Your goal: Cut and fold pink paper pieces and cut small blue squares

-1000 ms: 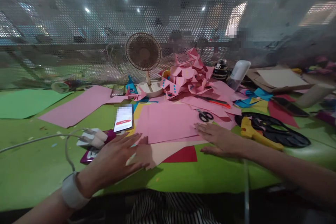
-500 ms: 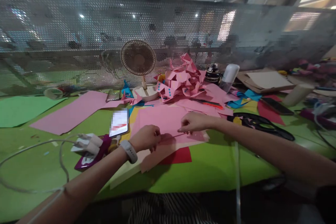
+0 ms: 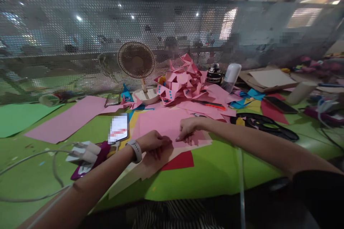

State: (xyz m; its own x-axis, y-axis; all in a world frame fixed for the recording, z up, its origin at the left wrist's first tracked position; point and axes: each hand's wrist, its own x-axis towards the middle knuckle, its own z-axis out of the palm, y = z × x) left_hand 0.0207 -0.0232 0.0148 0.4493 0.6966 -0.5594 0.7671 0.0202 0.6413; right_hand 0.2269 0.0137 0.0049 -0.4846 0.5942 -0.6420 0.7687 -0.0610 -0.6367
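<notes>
Hands (image 3: pixel 152 141) (image 3: pixel 188 128) over pink ppr (image 3: pixel 157 121) (L w/ wristband (image 3: pixel 137 151)).

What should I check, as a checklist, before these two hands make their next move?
1. Bare left hand at the flat pink paper sheet: ok.
2. Bare right hand there too: ok.
3. Sheet pinched firmly by either hand: cannot tell.
4. Pale peach paper layers beneath squared up: not ok, edges jut out unevenly.
5. Rectangular white-screened phone clear of both hands: ok.
6. Round beige fan switched off: cannot tell.
</notes>
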